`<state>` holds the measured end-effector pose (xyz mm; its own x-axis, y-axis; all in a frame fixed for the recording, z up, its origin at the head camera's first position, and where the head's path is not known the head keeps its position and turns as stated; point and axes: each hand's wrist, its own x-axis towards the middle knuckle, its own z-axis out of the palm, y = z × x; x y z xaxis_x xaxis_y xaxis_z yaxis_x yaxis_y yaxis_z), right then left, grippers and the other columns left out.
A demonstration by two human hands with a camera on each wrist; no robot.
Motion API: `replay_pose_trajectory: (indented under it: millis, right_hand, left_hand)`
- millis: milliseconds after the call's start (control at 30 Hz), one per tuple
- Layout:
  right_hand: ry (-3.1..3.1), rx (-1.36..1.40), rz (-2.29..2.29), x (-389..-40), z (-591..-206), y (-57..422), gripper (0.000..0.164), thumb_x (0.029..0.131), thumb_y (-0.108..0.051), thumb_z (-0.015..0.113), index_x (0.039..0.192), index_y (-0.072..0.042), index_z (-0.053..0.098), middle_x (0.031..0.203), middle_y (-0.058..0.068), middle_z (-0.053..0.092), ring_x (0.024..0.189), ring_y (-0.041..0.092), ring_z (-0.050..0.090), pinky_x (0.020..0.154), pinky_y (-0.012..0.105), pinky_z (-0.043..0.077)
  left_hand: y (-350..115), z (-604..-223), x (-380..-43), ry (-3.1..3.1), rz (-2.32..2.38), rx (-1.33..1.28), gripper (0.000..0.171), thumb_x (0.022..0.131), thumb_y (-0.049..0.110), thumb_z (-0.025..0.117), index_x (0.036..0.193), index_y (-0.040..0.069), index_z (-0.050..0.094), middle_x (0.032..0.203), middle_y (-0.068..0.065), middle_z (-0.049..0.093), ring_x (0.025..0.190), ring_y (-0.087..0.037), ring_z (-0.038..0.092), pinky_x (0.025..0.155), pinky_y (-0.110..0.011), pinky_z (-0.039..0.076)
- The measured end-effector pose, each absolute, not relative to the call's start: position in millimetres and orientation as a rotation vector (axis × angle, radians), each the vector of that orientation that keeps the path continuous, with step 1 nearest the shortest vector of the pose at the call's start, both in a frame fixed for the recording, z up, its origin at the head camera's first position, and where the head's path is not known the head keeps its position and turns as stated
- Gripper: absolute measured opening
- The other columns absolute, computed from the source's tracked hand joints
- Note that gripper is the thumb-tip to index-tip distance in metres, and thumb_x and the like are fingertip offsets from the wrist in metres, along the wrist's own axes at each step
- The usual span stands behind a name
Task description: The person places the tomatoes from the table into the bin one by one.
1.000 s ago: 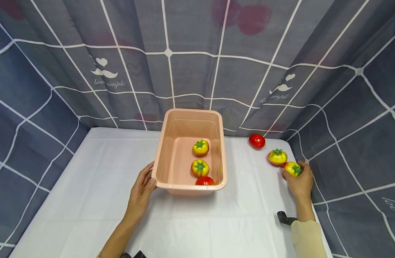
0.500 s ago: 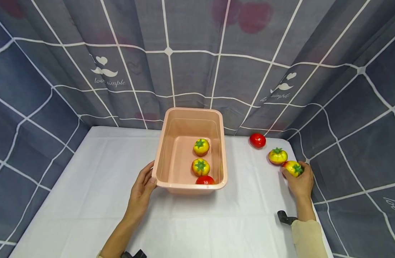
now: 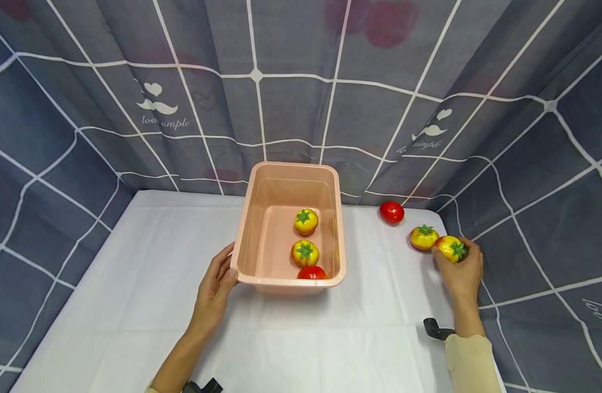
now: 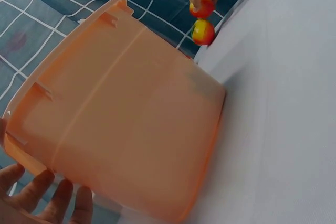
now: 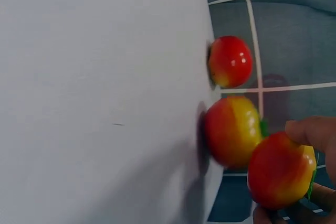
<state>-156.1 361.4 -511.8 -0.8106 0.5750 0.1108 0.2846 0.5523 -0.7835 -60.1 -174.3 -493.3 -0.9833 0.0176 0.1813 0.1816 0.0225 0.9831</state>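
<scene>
My left hand (image 3: pixel 214 292) grips the rim of a pink plastic bin (image 3: pixel 239 240) at its near left corner, with the thumb by the rim and the fingers along the outer side. Inside the bin sit two yellow-red tomatoes (image 3: pixel 306 221) with green calyxes and a red one (image 3: pixel 312 272), partly hidden by the near rim. At the table's right side, my right hand (image 3: pixel 462 273) pinches another yellow-red tomato (image 5: pixel 281 171) between thumb and fingers, just off the cloth. Close beside it rests a similar tomato (image 5: pixel 231 132); a red tomato (image 5: pixel 230 61) lies farther back.
A white cloth (image 3: pixel 370 338) covers the table. Dark grey checked curtains (image 3: pixel 291 114) hang close behind the bin and along both sides. Black wrist mounts (image 3: pixel 436 329) stick out from the forearms.
My right hand has raised its tomato off the cloth and shifted slightly right and away from me. The left hand and the bin stay in place.
</scene>
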Motion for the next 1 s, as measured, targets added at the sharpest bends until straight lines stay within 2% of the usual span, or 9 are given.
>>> replay_pose_trajectory:
  millis: [167,300,400,467,633,867,1000]
  right_hand:
    - [-2.382,-0.660,1.149,-155,-497,355,0.077,0.093,-0.028,0.082,0.158,-0.008,0.046,0.154,0.026,0.050,0.143,0.044,0.050,0.125,0.059,0.038]
    - [-2.357,-0.649,1.151,-155,-485,348,0.077,0.093,-0.033,0.083,0.158,-0.014,0.048,0.152,0.017,0.052,0.138,0.034,0.054,0.118,0.037,0.046]
    - [-2.348,-0.630,1.162,-154,-476,342,0.076,0.092,-0.036,0.084,0.157,-0.017,0.050,0.151,0.013,0.053,0.137,0.031,0.056,0.110,0.020,0.046]
    - [-2.340,-0.604,1.162,-154,-471,338,0.076,0.091,-0.036,0.085,0.157,-0.017,0.051,0.151,0.013,0.054,0.136,0.030,0.056,0.105,0.015,0.044]
    - [-2.324,-0.548,1.146,-152,-461,329,0.075,0.091,-0.034,0.085,0.155,-0.016,0.052,0.148,0.011,0.057,0.129,0.026,0.056,0.096,0.012,0.041]
    - [-2.346,-0.490,1.166,-150,-453,318,0.074,0.093,-0.032,0.085,0.157,-0.016,0.050,0.150,0.011,0.057,0.132,0.028,0.056,0.105,0.019,0.046]
    - [-2.342,-0.476,1.170,-151,-450,313,0.074,0.092,-0.033,0.085,0.156,-0.016,0.051,0.151,0.011,0.057,0.135,0.031,0.058,0.110,0.018,0.046]
  left_hand:
    - [-175,-494,-60,-2.154,-2.105,-0.199,0.055,0.116,0.009,0.044,0.169,0.018,0.034,0.165,-0.023,0.046,0.143,-0.012,0.059,0.107,-0.016,0.055]
    - [-176,-494,-59,-2.165,-2.091,-0.214,0.055,0.116,0.010,0.043,0.170,0.018,0.033,0.166,-0.024,0.044,0.143,-0.005,0.058,0.107,-0.016,0.054]
    - [-177,-495,-59,-2.166,-2.086,-0.218,0.055,0.117,0.010,0.043,0.170,0.018,0.032,0.166,-0.025,0.043,0.143,-0.005,0.057,0.107,-0.015,0.054]
    - [-177,-495,-59,-2.161,-2.089,-0.216,0.055,0.116,0.010,0.043,0.170,0.018,0.033,0.166,-0.026,0.043,0.144,-0.007,0.057,0.107,-0.016,0.054]
    - [-176,-493,-60,-2.151,-2.109,-0.234,0.055,0.116,0.010,0.043,0.170,0.018,0.033,0.165,-0.026,0.045,0.143,-0.007,0.058,0.107,-0.017,0.054]
    - [-175,-491,-59,-2.145,-2.126,-0.238,0.055,0.116,0.011,0.044,0.170,0.018,0.032,0.165,-0.023,0.045,0.142,-0.004,0.058,0.108,-0.017,0.054]
    - [-175,-491,-59,-2.140,-2.125,-0.247,0.055,0.116,0.011,0.043,0.170,0.018,0.032,0.166,-0.024,0.044,0.143,-0.006,0.057,0.108,-0.017,0.054]
